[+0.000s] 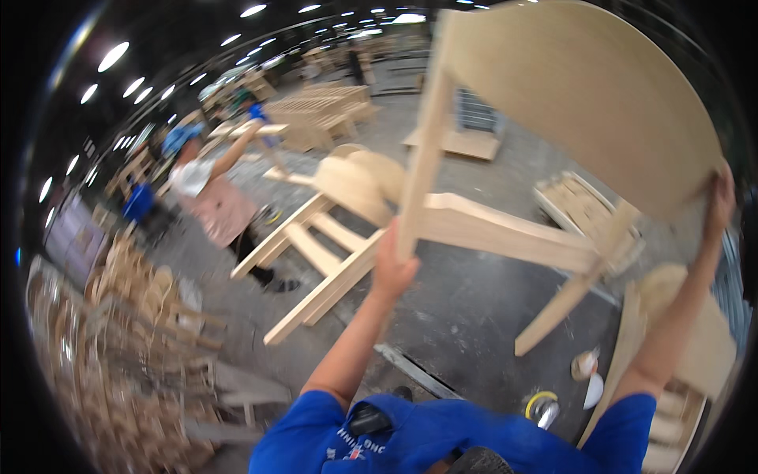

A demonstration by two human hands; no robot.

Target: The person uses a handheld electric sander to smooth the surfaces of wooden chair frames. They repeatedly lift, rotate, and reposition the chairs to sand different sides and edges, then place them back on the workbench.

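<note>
Fingers of the left hand (392, 270) and right hand (719, 204) hold a pale curved-back wooden frame (580, 110), which could bump the pale slatted wooden chair (347, 189) if swung left.

Left hand (392, 268) curled, right hand (721, 201) higher, arms (354, 341) spread wide
</note>
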